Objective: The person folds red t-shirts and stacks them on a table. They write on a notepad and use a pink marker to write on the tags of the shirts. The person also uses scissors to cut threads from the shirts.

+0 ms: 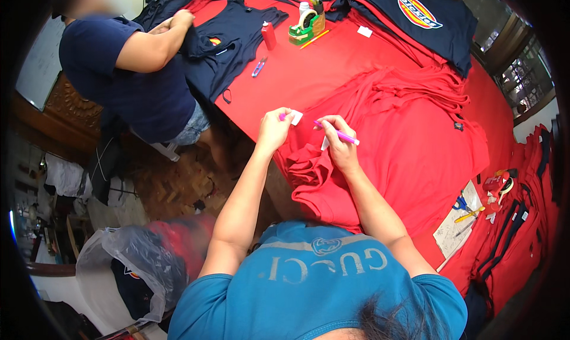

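My left hand point(273, 132) is closed in a pinch over the table's edge. Between its fingers are a small white slip point(296, 117) and a short purple piece point(282, 116) that looks like a pen cap. To its right, my right hand point(342, 147) grips a purple marker pen point(347, 137), tip toward the left hand. Another bit of white point(325, 143) shows by the right fingers; whether they hold it I cannot tell. Beneath both hands lies a heap of red shirts point(392, 150), bunched up at its near left corner.
At the left a person point(130, 67) handles a dark navy shirt point(222, 49). Red cloth covers the table point(255, 102), with thread snips point(259, 67), a red bottle point(269, 35) and a green tape dispenser point(306, 28). Blue scissors point(460, 204) lie right; a plastic bag point(127, 251) stands lower left.
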`<state>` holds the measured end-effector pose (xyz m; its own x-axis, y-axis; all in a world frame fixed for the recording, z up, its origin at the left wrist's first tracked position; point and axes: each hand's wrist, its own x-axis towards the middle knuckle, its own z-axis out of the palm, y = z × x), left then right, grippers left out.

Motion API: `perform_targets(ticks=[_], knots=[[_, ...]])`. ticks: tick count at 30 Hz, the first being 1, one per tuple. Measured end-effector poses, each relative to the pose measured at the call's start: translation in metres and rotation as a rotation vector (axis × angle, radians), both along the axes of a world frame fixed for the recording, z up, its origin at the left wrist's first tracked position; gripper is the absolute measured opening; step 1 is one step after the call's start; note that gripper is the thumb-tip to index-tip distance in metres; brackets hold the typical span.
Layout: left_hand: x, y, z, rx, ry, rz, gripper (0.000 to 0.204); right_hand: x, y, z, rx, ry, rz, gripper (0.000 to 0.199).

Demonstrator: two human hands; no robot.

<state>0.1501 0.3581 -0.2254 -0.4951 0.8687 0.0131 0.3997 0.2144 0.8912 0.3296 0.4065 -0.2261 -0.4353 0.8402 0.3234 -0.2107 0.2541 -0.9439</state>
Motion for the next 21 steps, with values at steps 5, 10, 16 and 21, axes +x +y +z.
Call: perform_targets(ticks=[5,10,16,21], knots=[[0.018,-0.006,0.015,0.039,-0.183,-0.162,0.025,-0.002,0.002,-0.004,0.055,0.005,-0.009,0.015],[0.029,-0.014,0.013,0.068,-0.177,-0.185,0.023,-0.001,-0.001,0.001,0.021,-0.059,-0.014,0.014],[0.067,-0.036,-0.001,0.058,-0.164,-0.171,0.024,-0.006,-0.004,-0.005,0.004,-0.092,-0.049,0.020],[0.032,-0.015,-0.027,0.088,0.317,0.034,0.023,-0.004,-0.001,-0.002,0.212,-0.286,-0.149,0.019]])
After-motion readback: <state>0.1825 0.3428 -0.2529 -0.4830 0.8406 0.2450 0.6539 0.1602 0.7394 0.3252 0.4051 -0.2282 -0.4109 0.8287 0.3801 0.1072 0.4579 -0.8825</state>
